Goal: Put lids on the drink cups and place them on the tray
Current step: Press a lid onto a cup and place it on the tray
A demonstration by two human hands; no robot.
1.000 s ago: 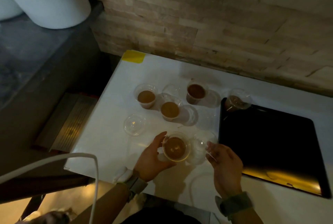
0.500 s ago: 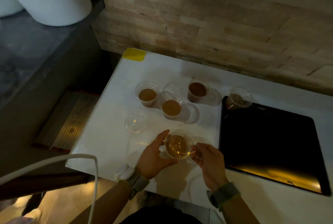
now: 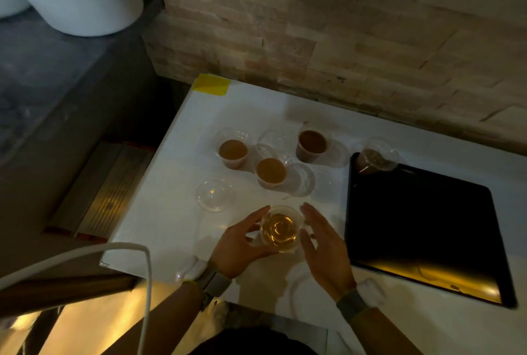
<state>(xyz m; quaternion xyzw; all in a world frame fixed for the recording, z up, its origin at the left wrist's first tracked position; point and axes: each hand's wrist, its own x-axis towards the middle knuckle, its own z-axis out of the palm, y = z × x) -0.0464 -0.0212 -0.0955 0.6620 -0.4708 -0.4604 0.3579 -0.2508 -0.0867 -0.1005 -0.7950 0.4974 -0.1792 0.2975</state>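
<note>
left hand (image 3: 242,243) grips lidded cup (image 3: 281,229) near black tray (image 3: 422,229).

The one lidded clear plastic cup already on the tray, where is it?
In the head view, the lidded clear plastic cup stands in the far left corner of the black tray, right of the darkest open cup.

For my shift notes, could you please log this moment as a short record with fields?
setting: white table against a stone wall
tray: black tray at right, one lidded cup on its far left corner
open cups: three, uncovered
loose lids: one left of the hands, others beside the open cups
cup in hand: near cup, dome lid on
left hand: gripping the near cup
right hand: open beside it
</note>
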